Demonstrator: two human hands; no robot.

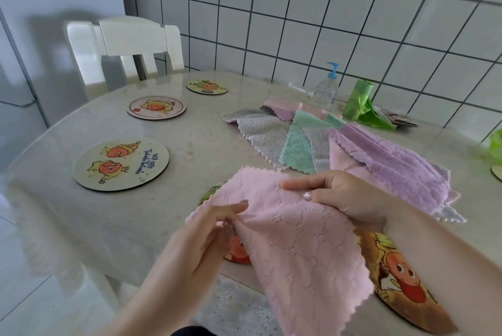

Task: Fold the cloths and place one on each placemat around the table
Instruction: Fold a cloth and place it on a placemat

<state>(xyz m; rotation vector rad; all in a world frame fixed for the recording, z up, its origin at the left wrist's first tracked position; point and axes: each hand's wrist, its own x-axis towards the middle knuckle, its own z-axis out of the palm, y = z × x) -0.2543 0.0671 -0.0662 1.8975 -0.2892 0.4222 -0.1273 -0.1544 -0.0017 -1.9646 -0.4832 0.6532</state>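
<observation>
I hold a pink cloth [296, 238] over the table's near edge. My left hand [206, 232] pinches its left side and my right hand [342, 197] grips its upper edge between thumb and fingers. The cloth hangs down and covers much of the nearest round placemat [402, 278]. Three more round placemats lie bare on the left: a large one [121, 163], a middle one [156, 107] and a small far one [207, 87]. A pile of cloths lies at the right: grey [260, 132], green [297, 151], purple [394, 162].
A clear pump bottle [327, 88] and a green bag roll [357, 102] stand by the tiled wall. A white chair [125, 45] sits at the table's far side. Another placemat's edge [497, 172] shows at the far right.
</observation>
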